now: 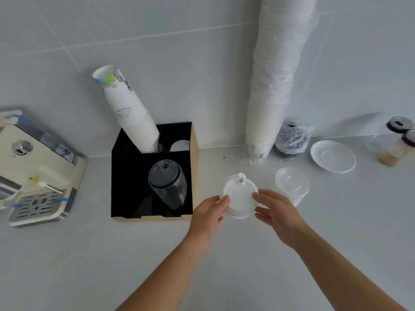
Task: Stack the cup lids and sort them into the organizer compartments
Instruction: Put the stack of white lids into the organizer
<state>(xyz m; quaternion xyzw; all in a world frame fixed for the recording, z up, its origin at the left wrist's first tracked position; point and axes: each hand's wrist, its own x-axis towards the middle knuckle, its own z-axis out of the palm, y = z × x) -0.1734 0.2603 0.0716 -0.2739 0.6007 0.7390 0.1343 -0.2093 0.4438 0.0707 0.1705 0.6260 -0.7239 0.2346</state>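
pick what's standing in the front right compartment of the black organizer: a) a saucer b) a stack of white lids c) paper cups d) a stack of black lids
D: a stack of black lids stands in the front right compartment of the organizer, while the white lids are held between both hands outside it.
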